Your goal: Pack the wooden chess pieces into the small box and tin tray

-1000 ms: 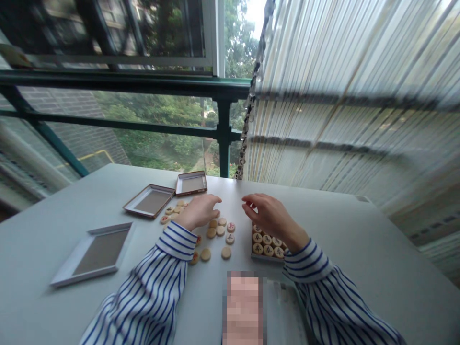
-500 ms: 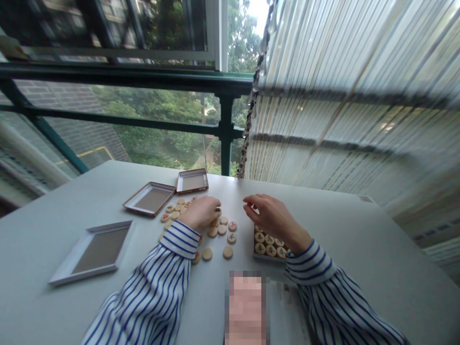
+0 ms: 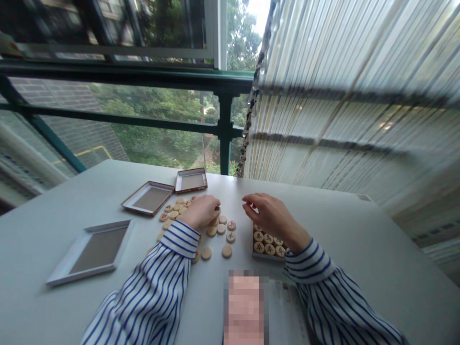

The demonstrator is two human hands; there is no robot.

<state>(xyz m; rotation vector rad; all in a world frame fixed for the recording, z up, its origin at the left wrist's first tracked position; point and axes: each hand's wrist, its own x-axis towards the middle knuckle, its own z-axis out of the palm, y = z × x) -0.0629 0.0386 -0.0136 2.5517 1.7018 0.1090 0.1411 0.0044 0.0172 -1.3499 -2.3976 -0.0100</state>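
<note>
Round wooden Chinese chess pieces [image 3: 212, 230] lie loose in a spread on the white table, some with red or black characters. My left hand [image 3: 201, 211] is over this spread, its fingers curled down and closed at a piece by the fingertips, partly hidden. To the right stands an open box [image 3: 268, 256] with rows of pieces [image 3: 269, 249] marked in black. My right hand [image 3: 271, 213] hovers over the far part of that box and hides some of it. Its fingers are bent, with a small gap between thumb and fingertips and nothing visible there.
On the left lie a large shallow white tray [image 3: 124, 233], a brown-edged box lid [image 3: 134, 211] and a smaller box part [image 3: 190, 191]. Beyond the table [image 3: 345, 230] runs a green railing [image 3: 225, 124]. A string curtain [image 3: 323, 96] hangs at the right.
The whole view has shifted very slightly. Both hands keep almost the same pose and place over the pieces and the box.
</note>
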